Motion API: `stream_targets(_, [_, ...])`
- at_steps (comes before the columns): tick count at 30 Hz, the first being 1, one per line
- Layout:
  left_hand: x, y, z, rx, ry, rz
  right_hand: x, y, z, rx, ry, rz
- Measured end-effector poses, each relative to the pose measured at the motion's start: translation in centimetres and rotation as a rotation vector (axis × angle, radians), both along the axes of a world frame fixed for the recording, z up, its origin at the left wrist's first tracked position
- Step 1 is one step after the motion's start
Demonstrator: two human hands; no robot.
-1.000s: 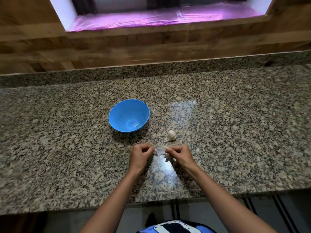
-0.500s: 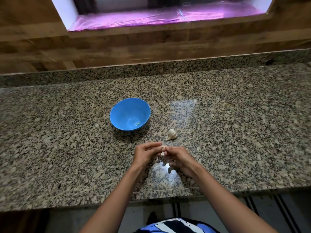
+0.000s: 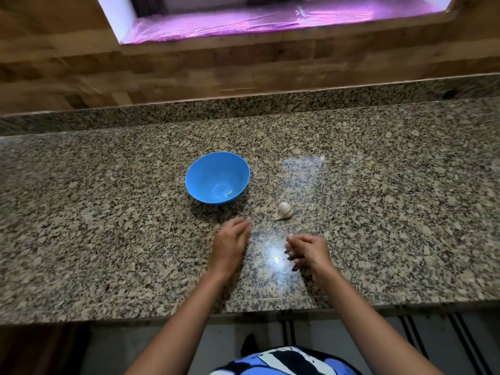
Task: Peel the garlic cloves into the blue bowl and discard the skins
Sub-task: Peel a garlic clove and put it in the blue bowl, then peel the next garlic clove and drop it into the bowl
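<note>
The blue bowl (image 3: 200, 169) stands on the granite counter with one small pale clove (image 3: 230, 192) inside it. A garlic bulb (image 3: 283, 211) lies to the right of the bowl. My left hand (image 3: 231, 246) hovers just in front of the bowl, blurred, with its fingers pointing toward the bowl; whether it holds anything is unclear. My right hand (image 3: 308, 253) is below the bulb with its fingers curled, and a small pale bit of garlic clove shows at its fingertips. A scrap of garlic skin (image 3: 258, 249) lies on the counter between my hands.
The granite counter (image 3: 392, 212) runs left to right, with a raised granite ledge (image 3: 324, 104) and a wooden wall behind it. The counter's front edge is just below my wrists. A bright glare patch lies between my hands.
My hands were joined on a clove half a second ago and have come apart. The left hand has swung left and up toward the bowl. The right hand has drifted slightly right.
</note>
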State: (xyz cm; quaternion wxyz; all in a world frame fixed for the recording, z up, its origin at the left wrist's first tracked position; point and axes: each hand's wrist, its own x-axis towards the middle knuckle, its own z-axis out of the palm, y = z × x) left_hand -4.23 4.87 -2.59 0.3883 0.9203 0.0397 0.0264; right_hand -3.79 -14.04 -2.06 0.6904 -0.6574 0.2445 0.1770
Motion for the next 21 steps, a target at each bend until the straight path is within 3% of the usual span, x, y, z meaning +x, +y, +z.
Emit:
stream_targets(3, [-1.6, -2.7, -0.6, 0.205, 0.113, -0.268, -0.3, -0.1, -0.3, 0.013, 0.010, 0.003])
stream_targets(6, [-3.5, -2.8, -1.7, 0.437, 0.004, -0.318, -0.5, -0.2, -0.4, 0.035, 0.024, -0.009])
stream_targets(11, [-5.6, -1.8, -2.6, 0.500, -0.244, -0.349, -1.1, -0.1, -0.8, -0.020, -0.022, 0.038])
stream_targets(16, [-5.8, -2.4, -2.2, 0.499, -0.121, -0.233, -1.6, 1.0, -0.5, -0.080, -0.110, 0.099])
stream_targets(18, [-5.7, -2.8, -0.6, 0.175, 0.027, 0.068, -1.9, 1.9, -0.4, -0.123, -0.147, 0.181])
stream_targets(20, [-6.0, -1.6, 0.7, -0.431, 0.206, 0.521, -2.4, 3.3, -0.2, -0.121, -0.171, 0.270])
stream_targets(21, [-6.4, -0.2, 0.9, -0.769, 0.205, 0.703, -2.6, 4.3, -0.1, -0.109, -0.180, 0.313])
